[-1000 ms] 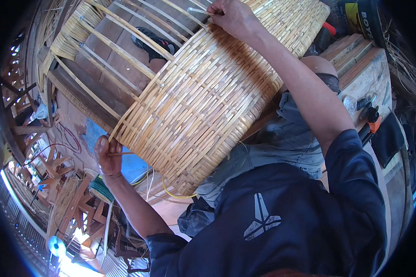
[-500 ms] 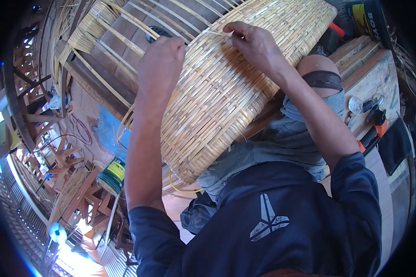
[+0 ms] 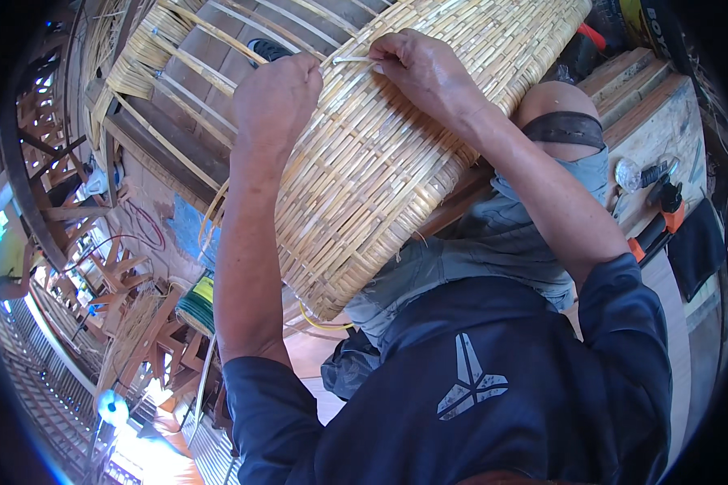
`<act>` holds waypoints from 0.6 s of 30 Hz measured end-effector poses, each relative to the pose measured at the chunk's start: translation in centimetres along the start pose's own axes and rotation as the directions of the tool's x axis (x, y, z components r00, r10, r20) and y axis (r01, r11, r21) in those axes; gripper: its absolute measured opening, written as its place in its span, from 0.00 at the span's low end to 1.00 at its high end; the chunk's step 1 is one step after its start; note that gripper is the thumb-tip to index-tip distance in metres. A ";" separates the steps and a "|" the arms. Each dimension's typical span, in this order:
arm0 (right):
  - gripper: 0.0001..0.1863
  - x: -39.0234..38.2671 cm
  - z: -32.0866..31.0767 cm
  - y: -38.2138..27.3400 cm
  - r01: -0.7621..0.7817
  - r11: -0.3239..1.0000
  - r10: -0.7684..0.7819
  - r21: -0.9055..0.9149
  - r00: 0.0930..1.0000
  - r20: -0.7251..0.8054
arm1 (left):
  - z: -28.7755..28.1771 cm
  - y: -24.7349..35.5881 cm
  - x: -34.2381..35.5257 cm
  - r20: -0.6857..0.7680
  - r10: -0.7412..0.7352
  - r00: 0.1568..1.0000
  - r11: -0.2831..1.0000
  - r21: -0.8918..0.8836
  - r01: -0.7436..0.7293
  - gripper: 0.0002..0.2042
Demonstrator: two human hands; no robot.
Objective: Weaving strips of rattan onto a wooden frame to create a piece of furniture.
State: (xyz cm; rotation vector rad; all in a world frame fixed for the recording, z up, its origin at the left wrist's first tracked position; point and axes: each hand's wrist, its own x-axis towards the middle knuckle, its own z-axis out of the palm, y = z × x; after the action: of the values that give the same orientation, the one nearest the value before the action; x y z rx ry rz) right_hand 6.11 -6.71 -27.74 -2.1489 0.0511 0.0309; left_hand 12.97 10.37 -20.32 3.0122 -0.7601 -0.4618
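Wickerwork [image 3: 380, 170], one broad straw-coloured piece, lies aslant right in front of the seated person, its near corner down by the grey-blue shorts [image 3: 501, 242]. Both hands are up at its far left edge, apart from each other with a short gap between. The right hand [image 3: 416, 69] has thumb and fingers pinched on one pale strip [image 3: 349, 59], whose free end points toward the other hand. The left hand [image 3: 279, 97] is curled, knuckles up; its fingertips are turned from me, so I can't tell what, if anything, it grips.

From that edge several bare rods [image 3: 210, 73] run across to one thick wrapped bundle [image 3: 137, 73]; an arm covers some, so I can't give a full count. One dark shoe [image 3: 267, 50] shows among them. Beside the left forearm hangs a thin loop of cane [image 3: 209, 222].

Farther out, one bare knee [image 3: 558, 105] carries one dark band [image 3: 562, 129]. To the right, on a worn wooden table [image 3: 663, 133], I see one clear glass-like object [image 3: 628, 174] and one dark tool [image 3: 653, 233] with two orange parts, a black pouch [image 3: 696, 250] just beside it. Away on the left stands one green spool [image 3: 196, 309] with a yellow patch, near one blue sheet [image 3: 188, 226].
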 end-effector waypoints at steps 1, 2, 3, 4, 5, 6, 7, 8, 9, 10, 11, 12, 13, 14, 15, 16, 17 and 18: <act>0.10 0.0 0.1 0.0 0.000 1.000 0.000 0.002 1.000 0.004 | 0.1 -0.2 -0.1 -0.017 0.027 0.999 0.999 0.018 -0.027 0.11; 0.10 0.1 0.1 0.0 0.006 1.000 -0.006 -0.005 1.000 -0.001 | 0.2 -0.3 0.0 -0.034 0.058 0.998 0.998 0.033 -0.057 0.10; 0.10 0.1 0.2 0.1 0.012 1.000 -0.012 -0.012 1.000 -0.006 | 0.3 -0.4 0.0 -0.031 0.059 0.998 0.998 0.029 -0.058 0.10; 0.10 0.1 0.2 0.1 0.009 1.000 -0.009 -0.013 1.000 -0.003 | 0.4 -0.4 0.0 -0.039 0.067 0.997 0.998 0.016 -0.066 0.10; 0.10 0.2 0.3 0.0 0.021 0.999 -0.021 -0.024 1.000 -0.008 | 0.4 -0.5 0.0 -0.048 0.075 0.996 0.997 0.003 -0.075 0.11; 0.10 0.3 0.4 0.0 0.033 0.999 -0.034 -0.035 0.999 -0.014 | 0.3 -0.6 0.0 -0.046 0.074 0.996 0.997 0.002 -0.074 0.11; 0.10 0.4 0.7 0.0 0.032 0.999 -0.032 -0.035 0.999 -0.012 | 0.3 -0.6 0.0 -0.037 0.063 0.997 0.998 0.007 -0.062 0.10; 0.10 0.6 0.9 0.1 0.048 0.995 -0.050 -0.085 0.999 -0.015 | 0.3 -0.6 0.1 -0.029 0.053 0.998 0.999 0.011 -0.053 0.10; 0.10 0.8 1.1 0.1 0.064 0.989 -0.067 -0.136 0.998 -0.018 | 0.4 -0.6 0.1 -0.026 0.055 0.998 0.998 0.009 -0.055 0.10; 0.10 0.8 1.3 0.1 0.061 0.989 -0.064 -0.137 0.998 -0.017 | 0.5 -0.6 0.0 -0.039 0.048 0.998 0.999 -0.014 -0.048 0.10; 0.10 0.7 1.4 -0.1 0.037 0.986 -0.041 -0.165 0.999 -0.026 | 0.6 -0.5 0.0 -0.051 0.039 0.998 0.998 -0.038 -0.041 0.10; 0.10 0.7 1.5 -0.3 0.012 0.981 -0.019 -0.194 0.999 -0.035 | 0.6 -0.5 0.0 -0.048 0.041 0.998 0.998 -0.041 -0.043 0.10; 0.10 0.6 1.6 -0.5 0.008 0.981 -0.015 -0.195 0.999 -0.033 | 0.7 -0.5 0.0 -0.051 0.049 0.997 0.998 -0.047 -0.052 0.10; 0.10 0.6 1.6 -0.7 0.011 0.980 -0.021 -0.199 0.999 -0.044 | 0.7 -0.6 -0.1 -0.055 0.056 0.997 0.997 -0.051 -0.059 0.10; 0.10 0.6 1.7 -0.8 0.014 0.979 -0.026 -0.204 0.998 -0.055 | 0.8 -0.6 -0.2 -0.052 0.056 0.997 0.997 -0.053 -0.058 0.10; 0.10 0.6 1.8 -0.8 0.013 0.979 -0.024 -0.204 0.998 -0.053 | 0.9 -0.6 -0.3 -0.065 0.067 0.996 0.997 -0.036 -0.070 0.10; 0.10 0.6 1.9 -0.8 0.022 0.979 -0.035 -0.205 0.998 -0.059 | 0.9 -0.6 -0.3 -0.079 0.080 0.994 0.996 -0.019 -0.082 0.10; 0.10 0.6 1.9 -0.8 0.032 0.978 -0.046 -0.206 0.997 -0.065 | 0.8 -0.5 -0.3 -0.078 0.081 0.994 0.996 -0.019 -0.083 0.10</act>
State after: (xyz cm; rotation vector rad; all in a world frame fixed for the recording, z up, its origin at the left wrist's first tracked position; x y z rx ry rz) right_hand 6.71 -4.70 -28.12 -2.3560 0.0477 -0.0645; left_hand 12.70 11.02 -21.07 2.9450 -0.8632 -0.3478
